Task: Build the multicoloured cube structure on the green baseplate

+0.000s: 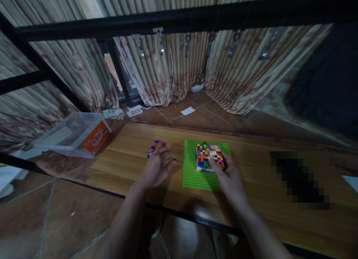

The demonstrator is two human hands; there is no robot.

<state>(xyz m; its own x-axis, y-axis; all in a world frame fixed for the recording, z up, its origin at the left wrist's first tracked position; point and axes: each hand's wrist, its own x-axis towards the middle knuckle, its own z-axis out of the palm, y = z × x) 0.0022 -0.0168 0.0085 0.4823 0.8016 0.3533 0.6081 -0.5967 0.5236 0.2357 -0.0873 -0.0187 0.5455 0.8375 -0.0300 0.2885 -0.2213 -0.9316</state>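
Note:
A green baseplate (pixel 192 173) lies on the wooden table (pixel 134 143). On it stands a square block of many-coloured small bricks (pixel 208 154). My right hand (pixel 228 175) rests at the block's near right corner, with its fingers pressed against the block's side and top edge. My left hand (pixel 156 167) lies left of the baseplate with its fingers curled over a small heap of loose coloured bricks (pixel 156 145). Whether a brick sits in those fingers is hidden.
A clear plastic tub with an orange label (pixel 78 134) lies tipped on the floor beyond the table's left end. Black metal bars (pixel 179 18) cross overhead and at the left. Striped curtains hang behind. Paper scraps (pixel 187 110) lie on the tiled floor.

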